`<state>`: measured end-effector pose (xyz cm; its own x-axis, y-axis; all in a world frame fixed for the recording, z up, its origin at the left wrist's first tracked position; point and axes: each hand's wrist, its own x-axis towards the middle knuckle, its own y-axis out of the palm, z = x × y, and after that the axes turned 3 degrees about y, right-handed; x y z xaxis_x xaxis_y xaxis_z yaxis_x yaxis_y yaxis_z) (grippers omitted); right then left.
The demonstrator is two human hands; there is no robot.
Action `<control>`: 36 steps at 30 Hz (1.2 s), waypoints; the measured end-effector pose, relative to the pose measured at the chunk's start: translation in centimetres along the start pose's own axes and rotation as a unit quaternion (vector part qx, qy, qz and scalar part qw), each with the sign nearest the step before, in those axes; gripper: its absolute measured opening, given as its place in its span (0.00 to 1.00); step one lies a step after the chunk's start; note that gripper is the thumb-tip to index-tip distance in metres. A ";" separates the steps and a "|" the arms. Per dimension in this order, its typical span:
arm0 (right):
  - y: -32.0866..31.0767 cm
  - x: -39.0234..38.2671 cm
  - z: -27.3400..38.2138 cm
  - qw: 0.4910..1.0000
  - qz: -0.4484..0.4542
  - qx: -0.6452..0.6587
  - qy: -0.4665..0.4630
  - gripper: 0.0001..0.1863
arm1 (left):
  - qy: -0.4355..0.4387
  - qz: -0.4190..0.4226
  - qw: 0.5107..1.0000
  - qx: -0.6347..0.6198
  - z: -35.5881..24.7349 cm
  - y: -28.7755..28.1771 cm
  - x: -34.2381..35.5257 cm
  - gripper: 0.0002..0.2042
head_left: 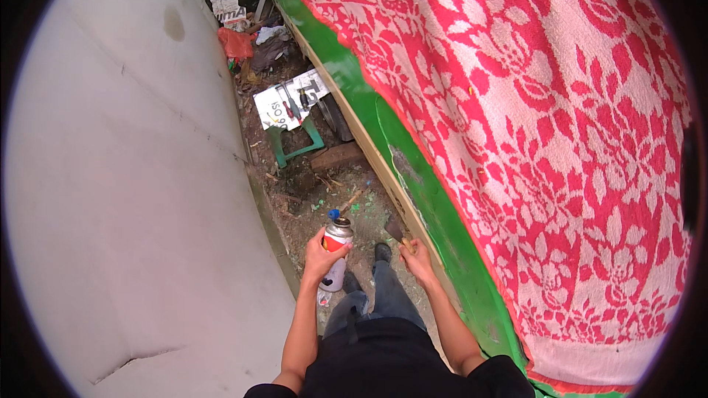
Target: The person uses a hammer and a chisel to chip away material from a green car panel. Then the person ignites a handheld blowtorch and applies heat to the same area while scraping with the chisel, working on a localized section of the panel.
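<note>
Blowtorch, just one, sits gripped in the left hand; at its three o'clock, the right hand grips one scraper.

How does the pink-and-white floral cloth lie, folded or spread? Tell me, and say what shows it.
Spread: the floral cloth covers a wide area, its pattern openly visible, one long edge running beside the green strip.
</note>
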<state>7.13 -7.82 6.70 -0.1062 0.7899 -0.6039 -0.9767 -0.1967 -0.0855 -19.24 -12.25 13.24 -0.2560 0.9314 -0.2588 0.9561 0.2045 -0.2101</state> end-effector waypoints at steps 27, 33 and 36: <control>-0.5 2.5 5.9 0.990 -0.056 0.121 0.053 0.13 | -0.040 0.009 0.993 -0.112 1.1 5.6 11.3 0.19; 0.2 2.0 5.3 0.986 -0.103 0.127 0.041 0.13 | -0.033 0.012 0.989 -0.140 2.4 5.7 12.0 0.19; 0.1 2.6 4.2 0.986 -0.113 0.117 0.039 0.13 | -0.039 0.016 0.990 -0.131 2.8 5.8 11.9 0.20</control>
<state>5.96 -3.38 8.48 0.1241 0.7494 -0.6504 -0.9911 0.1248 -0.0454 -17.17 -0.77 6.32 -0.2263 0.9146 -0.3350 0.9653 0.2567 0.0488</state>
